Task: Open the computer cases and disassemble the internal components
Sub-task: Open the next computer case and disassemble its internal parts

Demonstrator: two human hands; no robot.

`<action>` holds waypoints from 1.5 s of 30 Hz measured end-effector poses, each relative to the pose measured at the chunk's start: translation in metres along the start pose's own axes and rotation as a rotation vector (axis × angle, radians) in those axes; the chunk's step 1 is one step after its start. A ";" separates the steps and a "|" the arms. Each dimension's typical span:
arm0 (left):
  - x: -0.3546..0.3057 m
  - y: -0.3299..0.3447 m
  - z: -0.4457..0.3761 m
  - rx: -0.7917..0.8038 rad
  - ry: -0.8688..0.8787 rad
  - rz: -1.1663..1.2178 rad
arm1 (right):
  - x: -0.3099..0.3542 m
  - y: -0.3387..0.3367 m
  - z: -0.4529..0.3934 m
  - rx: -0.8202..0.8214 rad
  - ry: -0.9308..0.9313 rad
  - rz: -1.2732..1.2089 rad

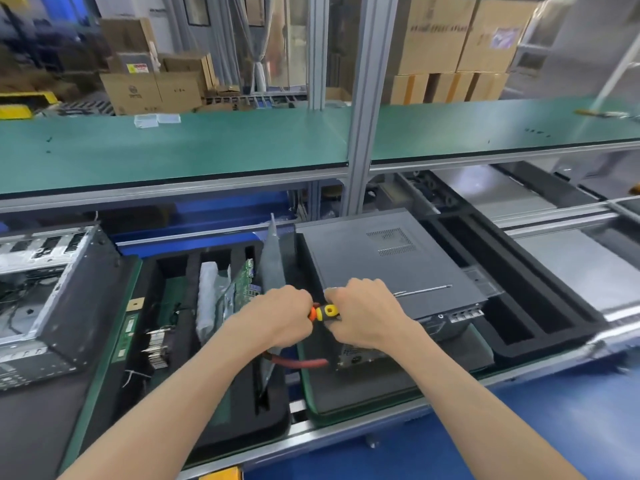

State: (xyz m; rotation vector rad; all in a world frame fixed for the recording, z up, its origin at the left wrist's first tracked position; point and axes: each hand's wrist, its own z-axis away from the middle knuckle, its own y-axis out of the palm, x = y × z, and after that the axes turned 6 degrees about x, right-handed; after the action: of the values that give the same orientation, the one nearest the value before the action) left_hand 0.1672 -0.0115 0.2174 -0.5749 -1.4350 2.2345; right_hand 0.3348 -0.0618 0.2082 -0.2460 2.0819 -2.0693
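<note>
**Both hands meet on a screwdriver at the closed computer case**

Right hand point(360, 311) curls its fingers round the yellow and black handle of a screwdriver point(327, 312), whose thin metal shaft lies across the lid of the closed computer case point(388, 265). The left hand point(280, 315) is closed on the orange end of the same handle, so the two hands sit just beside each other at the case's near left corner. Below the hands, a red-handled tool point(299, 362) lies by the case's near end; what kind of tool it is cannot be told.

The closed case lies flat on a green-edged tray point(313, 407) on the conveyor. To its left stands a black foam tray point(242, 427) with slots that hold a green circuit board point(244, 282), a part in a clear bag point(207, 299) and a grey metal panel point(273, 261) set on edge. Further left lies an opened computer case point(41, 289) with its metal frame and wiring showing.

Beyond the conveyor runs a green shelf point(207, 147) on an aluminium frame, and behind it cardboard boxes point(149, 91) are stacked.
</note>
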 end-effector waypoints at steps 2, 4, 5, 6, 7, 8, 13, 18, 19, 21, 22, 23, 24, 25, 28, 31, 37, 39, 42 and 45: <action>-0.014 0.006 -0.011 -0.005 0.009 -0.009 | -0.015 0.007 0.006 0.003 -0.003 -0.021; -0.026 0.016 -0.022 -0.009 -0.005 -0.017 | -0.028 0.017 0.010 0.018 -0.004 -0.012; -0.031 0.024 -0.027 -0.011 -0.013 -0.011 | -0.034 0.024 0.012 0.033 -0.004 0.000; -0.036 0.031 -0.031 -0.016 -0.020 -0.011 | -0.038 0.031 0.013 0.052 -0.006 0.012; -0.040 0.039 -0.036 -0.025 -0.027 -0.019 | -0.042 0.038 0.014 0.071 -0.010 0.023; -0.043 0.046 -0.040 -0.039 -0.032 -0.036 | -0.044 0.046 0.015 0.090 -0.012 0.038; -0.050 0.069 -0.058 -0.092 -0.085 -0.124 | -0.063 0.076 0.021 0.156 0.036 0.092; -0.041 0.087 -0.060 -0.124 -0.139 -0.142 | -0.090 0.087 0.028 0.231 0.087 0.107; -0.042 0.091 -0.061 -0.133 -0.148 -0.143 | -0.095 0.088 0.029 0.236 0.091 0.117; -0.048 0.099 -0.064 -0.151 -0.164 -0.151 | -0.105 0.088 0.030 0.237 0.100 0.137; -0.052 0.101 -0.067 -0.159 -0.169 -0.158 | -0.111 0.087 0.030 0.240 0.104 0.143; -0.056 0.101 -0.069 -0.167 -0.173 -0.164 | -0.116 0.086 0.030 0.249 0.109 0.149; -0.059 0.099 -0.072 -0.174 -0.174 -0.167 | -0.121 0.084 0.031 0.258 0.117 0.158; -0.062 0.097 -0.074 -0.173 -0.168 -0.164 | -0.126 0.083 0.031 0.263 0.127 0.171; -0.067 0.089 -0.077 -0.164 -0.135 -0.128 | -0.136 0.081 0.031 0.270 0.153 0.215; -0.069 0.089 -0.078 -0.163 -0.115 -0.112 | -0.140 0.084 0.028 0.281 0.150 0.235; -0.067 0.099 -0.086 -0.227 -0.101 -0.134 | -0.145 0.088 0.025 0.265 0.134 0.240; -0.067 0.099 -0.086 -0.232 -0.102 -0.138 | -0.146 0.088 0.023 0.266 0.132 0.242; -0.064 0.097 -0.089 -0.230 -0.117 -0.145 | -0.147 0.088 0.019 0.271 0.133 0.248; -0.062 0.095 -0.094 -0.226 -0.135 -0.134 | -0.147 0.087 0.012 0.278 0.133 0.254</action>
State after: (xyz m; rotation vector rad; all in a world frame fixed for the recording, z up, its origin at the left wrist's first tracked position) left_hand 0.2584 -0.0118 0.1019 -0.3897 -1.7553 2.0548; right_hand 0.4818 -0.0359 0.1242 0.1930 1.7532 -2.2289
